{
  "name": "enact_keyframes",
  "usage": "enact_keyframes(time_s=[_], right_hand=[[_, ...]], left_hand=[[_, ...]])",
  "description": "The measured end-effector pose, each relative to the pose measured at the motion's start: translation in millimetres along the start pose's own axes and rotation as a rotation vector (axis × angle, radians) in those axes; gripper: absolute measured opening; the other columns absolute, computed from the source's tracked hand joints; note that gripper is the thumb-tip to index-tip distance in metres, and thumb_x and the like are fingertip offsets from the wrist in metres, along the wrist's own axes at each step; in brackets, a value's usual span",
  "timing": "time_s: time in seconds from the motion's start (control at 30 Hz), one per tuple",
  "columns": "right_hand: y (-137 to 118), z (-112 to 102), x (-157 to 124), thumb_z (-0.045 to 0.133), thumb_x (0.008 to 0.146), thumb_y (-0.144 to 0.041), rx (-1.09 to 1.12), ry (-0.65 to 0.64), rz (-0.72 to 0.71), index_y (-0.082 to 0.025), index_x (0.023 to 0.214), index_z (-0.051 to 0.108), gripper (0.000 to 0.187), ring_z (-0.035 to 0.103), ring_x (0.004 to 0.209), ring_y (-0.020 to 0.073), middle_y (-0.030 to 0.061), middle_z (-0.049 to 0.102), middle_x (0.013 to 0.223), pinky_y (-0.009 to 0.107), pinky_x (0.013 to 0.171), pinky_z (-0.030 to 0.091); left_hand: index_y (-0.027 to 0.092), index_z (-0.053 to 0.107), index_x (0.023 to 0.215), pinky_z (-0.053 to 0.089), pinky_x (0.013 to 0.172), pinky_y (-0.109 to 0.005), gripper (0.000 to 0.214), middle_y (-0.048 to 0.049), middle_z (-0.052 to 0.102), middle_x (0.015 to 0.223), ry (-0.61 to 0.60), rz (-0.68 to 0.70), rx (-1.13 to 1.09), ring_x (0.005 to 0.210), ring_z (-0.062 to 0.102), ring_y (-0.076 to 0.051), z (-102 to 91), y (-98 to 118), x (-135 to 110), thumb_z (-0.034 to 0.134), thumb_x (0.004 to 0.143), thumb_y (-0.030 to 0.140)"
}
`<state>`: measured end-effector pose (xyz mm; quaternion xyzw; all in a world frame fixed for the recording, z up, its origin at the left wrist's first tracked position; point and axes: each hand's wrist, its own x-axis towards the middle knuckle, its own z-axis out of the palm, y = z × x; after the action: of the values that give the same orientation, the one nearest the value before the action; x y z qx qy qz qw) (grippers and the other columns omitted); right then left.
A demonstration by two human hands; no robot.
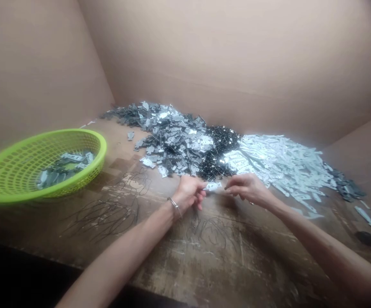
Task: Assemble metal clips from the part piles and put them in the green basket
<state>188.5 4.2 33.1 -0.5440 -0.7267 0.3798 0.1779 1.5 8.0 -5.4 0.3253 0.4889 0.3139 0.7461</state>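
My left hand [190, 191], with a bangle at its wrist, pinches a small flat metal plate [213, 186] that points to the right. Just right of the plate is my right hand [247, 188], its thumb and fingers bent together. Whatever sits at those fingertips, if anything, is too small and blurred to make out. Beyond my hands lies a heap of short metal plates [175, 141]. Beside it is a pile of small dark shiny pieces [219, 147], perhaps pins or rivets. A spread of long pale metal strips [284, 167] reaches out behind my right hand.
A yellow-green plastic basket [103, 149] stands at the left with several metal parts [65, 169] in it. Thin dark wires or strings [108, 214] lie on the worn table [179, 265]. Brown board walls [220, 64] rise behind. Dark metal pieces [347, 186] lie at the right.
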Motion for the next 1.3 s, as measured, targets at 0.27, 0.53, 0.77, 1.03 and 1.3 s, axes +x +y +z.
enact_keyframes(time_s=[0.27, 0.53, 0.77, 1.03, 1.3], right_hand=[[-7.8, 5.6, -16.4, 0.066, 0.054, -0.022, 0.511, -0.084, 0.212, -0.012, 0.060, 0.059, 0.014, 0.056, 0.046, 0.0139, 0.0017, 0.059, 0.053, 0.028, 0.047, 0.046], [-6.2, 25.3, -7.8, 0.064, 0.059, -0.032, 0.262, 0.205, -0.124, -0.017, 0.061, 0.063, 0.015, 0.050, 0.051, 0.0114, 0.0010, 0.055, 0.057, 0.025, 0.049, 0.041], [6.5, 43.3, 3.5, 0.059, 0.065, -0.038, -0.265, 0.293, -0.318, -0.024, 0.067, 0.066, 0.016, 0.044, 0.059, 0.0108, 0.0005, 0.049, 0.066, 0.022, 0.052, 0.033], [10.8, 46.7, 0.0, 0.056, 0.067, -0.040, -0.308, 0.307, -0.365, -0.026, 0.073, 0.066, 0.018, 0.044, 0.061, 0.0112, 0.0014, 0.049, 0.070, 0.021, 0.052, 0.032], [13.4, 49.5, -0.2, 0.056, 0.068, -0.037, -0.278, 0.335, -0.386, -0.024, 0.071, 0.066, 0.017, 0.045, 0.061, 0.0117, 0.0022, 0.049, 0.070, 0.022, 0.053, 0.034]], left_hand=[[0.009, 0.046, 0.065, 0.041, 0.029, -0.022, 0.009, 0.0008, 0.049, 0.046, -0.085, -0.034, -0.021, 0.034, 0.044, -0.007, -4.0, -6.9, 10.0, 0.053, 0.066, 0.015], [0.008, 0.047, 0.065, 0.042, 0.030, -0.020, 0.003, -0.0016, 0.051, 0.046, -0.140, -0.073, 0.025, 0.035, 0.047, -0.008, 0.2, -5.6, 3.8, 0.050, 0.066, 0.009], [0.008, 0.048, 0.059, 0.037, 0.027, -0.020, 0.009, -0.0006, 0.050, 0.044, -0.173, -0.115, 0.044, 0.029, 0.042, -0.007, 0.0, -6.5, 4.7, 0.051, 0.067, 0.013], [0.009, 0.050, 0.062, 0.034, 0.026, -0.018, 0.007, 0.0003, 0.049, 0.042, -0.213, -0.080, 0.013, 0.028, 0.040, -0.007, -4.2, -10.2, 7.7, 0.052, 0.065, 0.015], [0.009, 0.051, 0.062, 0.034, 0.026, -0.018, 0.006, 0.0001, 0.050, 0.043, -0.228, -0.063, -0.023, 0.027, 0.040, -0.006, -4.0, -10.7, 6.7, 0.052, 0.065, 0.014]])
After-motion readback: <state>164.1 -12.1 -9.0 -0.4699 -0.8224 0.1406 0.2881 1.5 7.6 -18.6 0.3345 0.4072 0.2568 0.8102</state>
